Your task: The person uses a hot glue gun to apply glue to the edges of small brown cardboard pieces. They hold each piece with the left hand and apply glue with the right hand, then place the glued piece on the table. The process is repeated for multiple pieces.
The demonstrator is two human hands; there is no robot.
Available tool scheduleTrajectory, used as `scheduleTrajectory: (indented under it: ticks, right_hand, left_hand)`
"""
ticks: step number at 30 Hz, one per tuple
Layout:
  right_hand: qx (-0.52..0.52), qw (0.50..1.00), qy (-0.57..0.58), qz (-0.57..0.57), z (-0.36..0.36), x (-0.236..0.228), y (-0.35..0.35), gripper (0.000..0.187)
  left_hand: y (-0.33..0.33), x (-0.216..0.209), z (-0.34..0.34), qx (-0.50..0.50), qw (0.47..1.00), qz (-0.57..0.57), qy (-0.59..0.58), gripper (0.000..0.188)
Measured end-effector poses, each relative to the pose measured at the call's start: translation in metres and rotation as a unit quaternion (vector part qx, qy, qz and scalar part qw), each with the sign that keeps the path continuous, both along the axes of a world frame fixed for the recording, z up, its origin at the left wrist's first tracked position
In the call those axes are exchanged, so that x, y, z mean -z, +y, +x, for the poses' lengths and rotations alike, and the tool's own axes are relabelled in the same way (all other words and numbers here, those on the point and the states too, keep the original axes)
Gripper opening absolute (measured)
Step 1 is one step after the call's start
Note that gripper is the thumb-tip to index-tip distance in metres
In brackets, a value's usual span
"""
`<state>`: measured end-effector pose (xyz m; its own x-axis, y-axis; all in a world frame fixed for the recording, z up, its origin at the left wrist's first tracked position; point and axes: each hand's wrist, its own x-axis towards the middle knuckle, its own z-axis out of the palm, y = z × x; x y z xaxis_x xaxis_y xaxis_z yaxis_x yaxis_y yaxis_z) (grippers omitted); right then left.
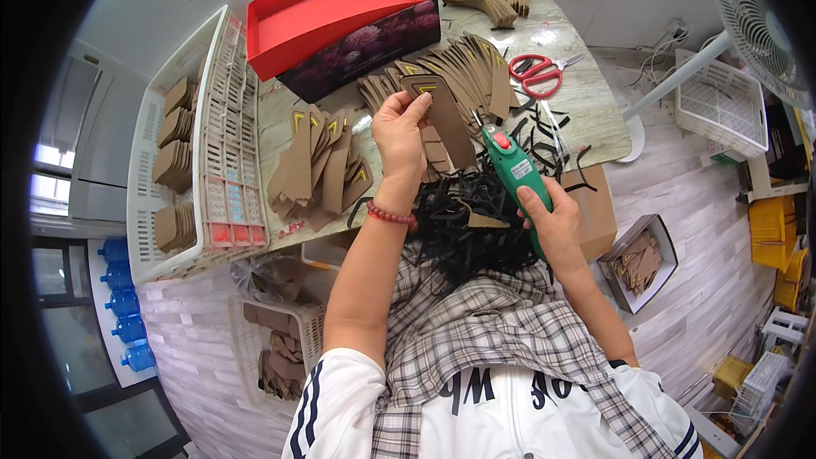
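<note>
My left hand point(399, 134) pinches a flat brown strap-like piece point(452, 126) with a yellow chevron near its rounded upper end, held up over the table edge. In my right hand point(554, 223) is a green handheld power tool point(517, 168) with a red button; its thin metal tip points up beside the brown piece, apparently without touching it. Beneath both hands, a tangle of black cut strips point(455, 234) spreads over the table edge and my plaid apron point(501, 314). Similar brown pieces lie in a heap point(310, 161) to the left and fanned in a row point(467, 64) behind.
Red-handled scissors point(537, 78) lie right of the row, with bundled brown pieces point(480, 2) farther back. A red-lined box point(340, 13) and a white crate point(231, 132) stand at the left. A carton of pieces point(639, 268) sits on the floor; a fan point(756, 25) stands right.
</note>
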<state>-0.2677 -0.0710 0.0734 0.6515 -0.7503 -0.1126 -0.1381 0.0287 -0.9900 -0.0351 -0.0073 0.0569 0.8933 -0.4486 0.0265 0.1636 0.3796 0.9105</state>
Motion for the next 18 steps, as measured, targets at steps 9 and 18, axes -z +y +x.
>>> scheduleTrajectory:
  ticks: [9, 18]
  right_hand:
    - [-0.019, 1.000, -0.005, 0.007, 0.001, -0.003, 0.005, 0.033]
    - [-0.025, 1.000, -0.012, -0.001, -0.003, -0.005, 0.002, 0.037]
  left_hand:
    - [0.008, -0.007, -0.025, 0.040, 0.992, -0.047, 0.113, 0.003]
    - [0.007, -0.003, -0.038, 0.051, 0.991, -0.012, 0.120, 0.003]
